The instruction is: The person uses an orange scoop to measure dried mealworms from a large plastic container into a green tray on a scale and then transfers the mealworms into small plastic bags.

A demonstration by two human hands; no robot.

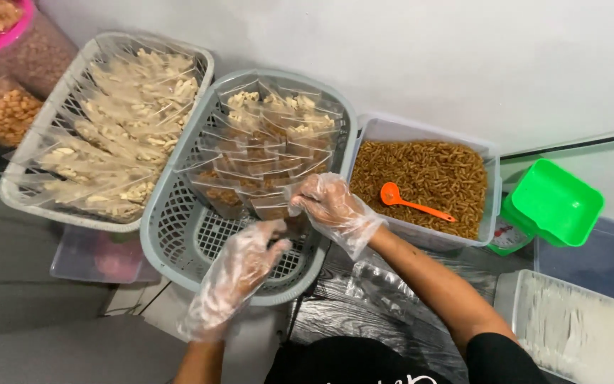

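Here, landmark: round grey plastic lattice basket [179,235].
Packet: small clear snack-filled bag [275,208], inside the basket at its right wall, long axis upright.
Right hand [332,206]: gloved, fingers pinching the packet's top; nearer.
Left hand [239,274]: fingers loosely curled, empty, just below the packet.

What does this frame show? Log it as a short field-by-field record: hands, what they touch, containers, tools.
left hand: gloved, over the middle basket, nearest the packets
right hand: gloved, touching a small clear snack packet in the row
left basket: grey, full of pale snack packets
tub: clear, holds brown twisted snacks
tool: orange scoop lying on the snacks
far right: green container; clear lidded box
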